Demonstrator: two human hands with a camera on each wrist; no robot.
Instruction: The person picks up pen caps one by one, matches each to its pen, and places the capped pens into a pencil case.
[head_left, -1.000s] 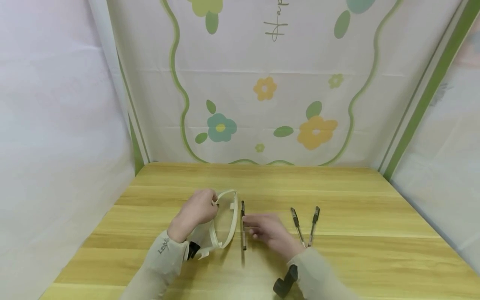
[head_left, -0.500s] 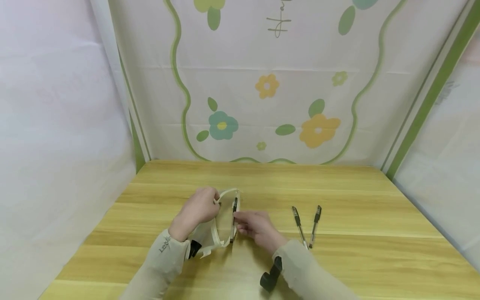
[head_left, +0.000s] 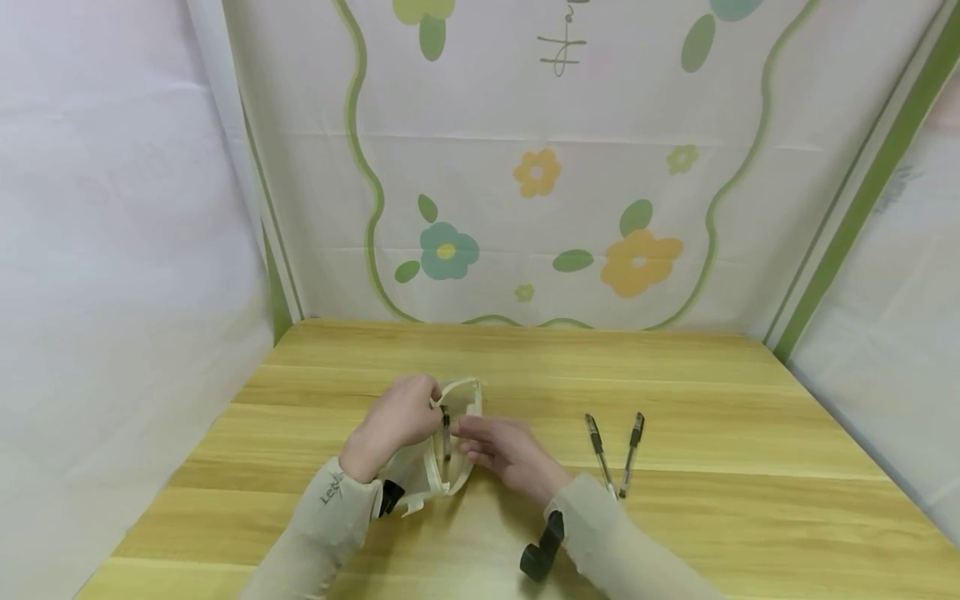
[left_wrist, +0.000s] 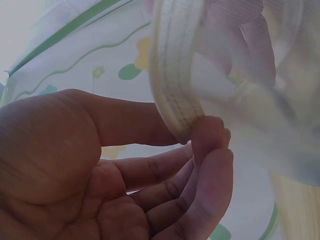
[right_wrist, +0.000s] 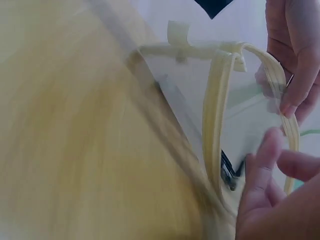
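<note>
A translucent pouch with a cream zipper edge (head_left: 437, 462) stands open-mouthed left of centre in the head view. My left hand (head_left: 393, 423) pinches the zipper band (left_wrist: 175, 70) between thumb and index finger, as the left wrist view shows. Within the pouch mouth is a black-capped clear pen (head_left: 446, 437); its dark end (right_wrist: 229, 176) shows behind the band in the right wrist view. My right hand (head_left: 512, 454) is at the pouch mouth, its fingertips (right_wrist: 270, 142) apart from the pen and extended. Part of the pen is blurred behind the pouch wall.
Two more black-capped pens, the left one (head_left: 597, 446) and the right one (head_left: 633, 450), lie right of my right hand. The wooden table (head_left: 712, 400) reaches back to a flower-printed cloth (head_left: 540, 108). Black wrist mounts (head_left: 542, 550) hang under the sleeves.
The right hand has carried the pen leftward from the table into the pouch mouth and let it go. The left hand still holds the pouch edge, almost unmoved.
</note>
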